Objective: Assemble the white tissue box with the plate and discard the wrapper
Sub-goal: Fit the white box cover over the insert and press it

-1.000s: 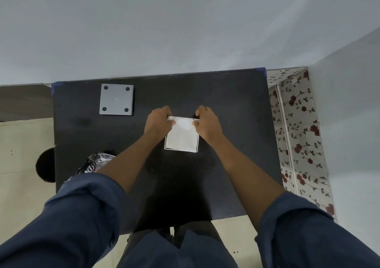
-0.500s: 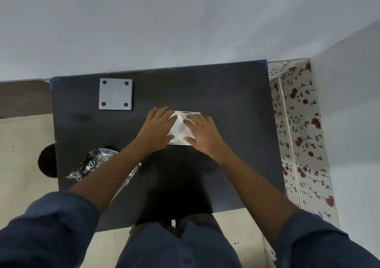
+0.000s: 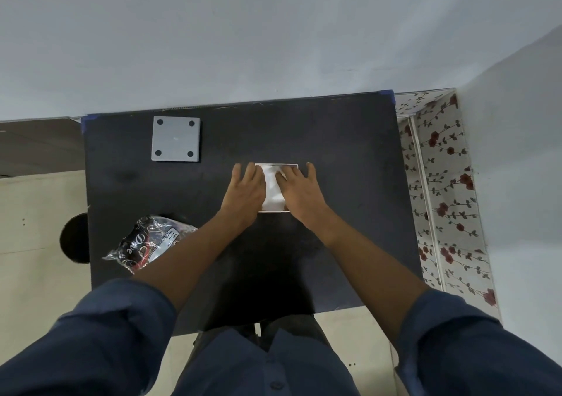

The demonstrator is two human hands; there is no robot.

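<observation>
The white tissue box (image 3: pixel 273 189) lies flat on the black table (image 3: pixel 349 189), with white tissue showing in its middle. My left hand (image 3: pixel 244 192) rests flat on its left part, fingers spread. My right hand (image 3: pixel 299 193) presses flat on its right part, fingers spread too. Neither hand grips the box; both palms cover most of it. The grey square plate (image 3: pixel 175 139) with a dark dot in each corner lies at the table's far left, apart from the box. The crumpled clear wrapper (image 3: pixel 149 242) with black and red print lies near the table's left edge, beside my left forearm.
The table stands against a white wall at the back. A flowered surface (image 3: pixel 441 201) runs along its right side. A round dark object (image 3: pixel 74 237) sits on the floor past the left edge.
Both hands went from pinching the box's far edge to lying flat on top of it. The view shifted, so more of the wrapper shows.
</observation>
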